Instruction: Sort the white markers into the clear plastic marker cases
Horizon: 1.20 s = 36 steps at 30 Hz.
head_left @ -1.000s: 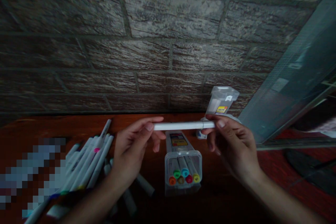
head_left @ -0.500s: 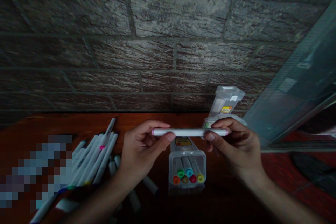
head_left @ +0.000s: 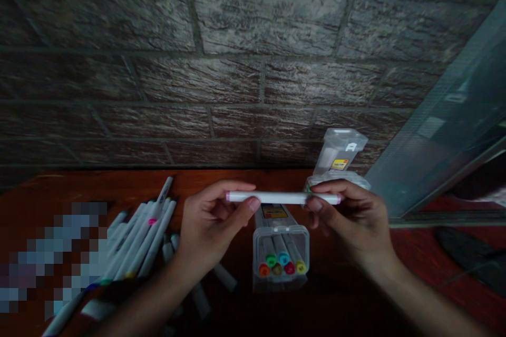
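Note:
A white marker (head_left: pixel 281 198) with pinkish-purple ends lies level between my two hands. My left hand (head_left: pixel 213 221) pinches its left end between thumb and fingers. At the other end, my right hand (head_left: pixel 351 216) grips it the same way. Below the marker, a clear plastic case (head_left: pixel 281 231) lies on the table with its end facing me. Several markers inside show orange, green, blue, red and yellow ends. Part of the case's far side is hidden behind the held marker.
Several loose white markers (head_left: pixel 138 237) lie in a pile on the wooden table (head_left: pixel 59 184) at left. Another clear case (head_left: pixel 338 155) stands open behind my right hand. A stone-block wall (head_left: pixel 272 21) rises behind the table, and a glass panel (head_left: pixel 435 116) leans at right.
The marker and both hands have shifted very slightly left in view, along with the surroundings. Both hands keep hold of the marker.

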Each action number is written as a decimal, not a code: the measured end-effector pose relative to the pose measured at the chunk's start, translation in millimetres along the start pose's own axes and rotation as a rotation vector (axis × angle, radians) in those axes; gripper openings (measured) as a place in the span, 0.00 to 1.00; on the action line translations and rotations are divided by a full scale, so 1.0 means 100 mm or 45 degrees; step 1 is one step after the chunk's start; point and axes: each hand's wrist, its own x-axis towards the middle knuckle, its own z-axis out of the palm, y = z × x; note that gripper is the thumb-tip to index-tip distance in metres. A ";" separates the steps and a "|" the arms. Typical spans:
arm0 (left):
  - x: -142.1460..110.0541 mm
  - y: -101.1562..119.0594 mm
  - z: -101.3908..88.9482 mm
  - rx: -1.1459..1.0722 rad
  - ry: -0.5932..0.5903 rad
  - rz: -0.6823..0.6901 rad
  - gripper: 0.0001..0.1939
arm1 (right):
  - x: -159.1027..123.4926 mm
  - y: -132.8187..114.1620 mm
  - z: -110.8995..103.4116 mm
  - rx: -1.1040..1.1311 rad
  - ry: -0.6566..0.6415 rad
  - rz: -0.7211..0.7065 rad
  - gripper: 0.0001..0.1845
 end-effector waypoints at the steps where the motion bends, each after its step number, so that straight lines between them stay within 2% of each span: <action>1: 0.00 0.00 0.00 0.001 0.004 -0.002 0.08 | 0.00 0.00 0.00 0.001 -0.004 0.002 0.07; 9: -0.02 -0.04 -0.04 -0.050 -0.046 -0.085 0.07 | 0.01 0.00 0.01 0.051 -0.015 0.058 0.05; 20: -0.03 -0.13 -0.05 -0.319 -0.067 -0.199 0.07 | 0.02 0.01 -0.01 0.171 -0.026 0.106 0.04; 26: -0.02 -0.11 -0.06 -0.400 -0.057 -0.227 0.08 | 0.02 0.01 -0.02 0.215 -0.049 0.126 0.07; 36: 0.02 -0.05 -0.05 -0.571 -0.036 -0.277 0.09 | 0.02 -0.06 0.01 0.295 0.002 0.194 0.10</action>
